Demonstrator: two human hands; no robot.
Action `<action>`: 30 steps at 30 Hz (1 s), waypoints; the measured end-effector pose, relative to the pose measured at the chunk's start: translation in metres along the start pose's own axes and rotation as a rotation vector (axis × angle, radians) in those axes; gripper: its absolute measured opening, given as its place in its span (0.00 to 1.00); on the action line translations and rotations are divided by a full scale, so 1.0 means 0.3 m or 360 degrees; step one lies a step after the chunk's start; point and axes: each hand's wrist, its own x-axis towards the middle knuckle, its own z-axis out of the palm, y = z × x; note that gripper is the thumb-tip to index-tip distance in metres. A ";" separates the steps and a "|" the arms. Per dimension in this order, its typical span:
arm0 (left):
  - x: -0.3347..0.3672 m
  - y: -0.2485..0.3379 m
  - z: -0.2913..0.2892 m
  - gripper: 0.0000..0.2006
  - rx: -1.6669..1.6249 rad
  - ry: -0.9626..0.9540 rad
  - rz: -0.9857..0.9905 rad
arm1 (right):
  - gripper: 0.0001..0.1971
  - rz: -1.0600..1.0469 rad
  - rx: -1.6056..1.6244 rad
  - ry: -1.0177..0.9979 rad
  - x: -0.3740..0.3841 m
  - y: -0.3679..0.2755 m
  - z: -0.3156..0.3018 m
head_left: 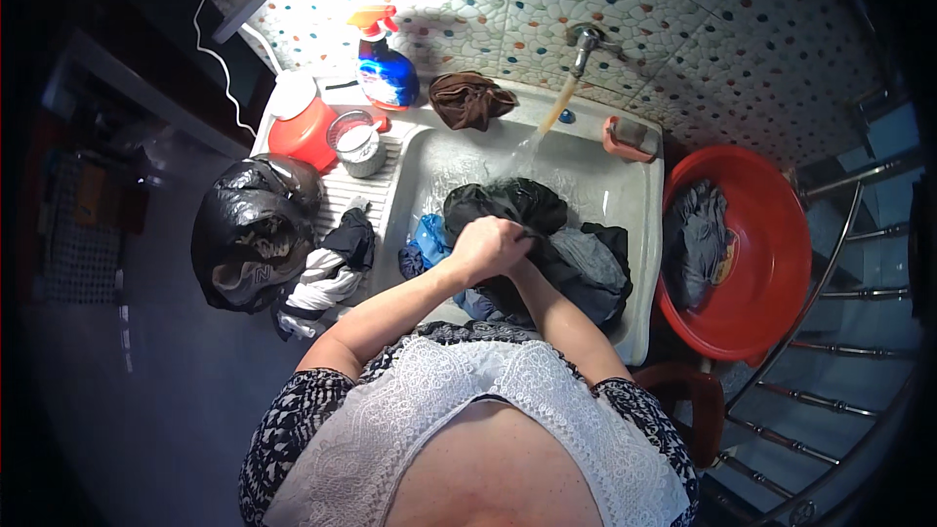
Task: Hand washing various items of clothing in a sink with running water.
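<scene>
Over the pale sink [639,263], my left hand [491,244] is closed in a fist on a wet black garment [522,200]. My right hand [520,265] meets it from the right, pressed close against the left hand; its fingers are hidden behind the left hand and the cloth. Brownish water [556,107] runs from the metal tap [586,44] and splashes just beyond the garment. Around my hands lie a blue cloth [430,236] on the left and grey and black clothes [590,259] on the right.
Left ledge: black plastic bag [259,200], black-and-white clothes [327,273], cup [357,146], red container [305,132]. Along the back: blue spray bottle [386,73], brown cloth [470,100], soap holder [630,140]. To the right, a red basin [771,244] holds grey cloth [695,234] beside a metal railing [830,263].
</scene>
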 end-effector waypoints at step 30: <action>0.066 0.067 -0.121 0.16 -0.1345 -0.0560 -0.0197 | 0.13 0.0467 0.0742 0.0333 -0.198 -0.087 -0.295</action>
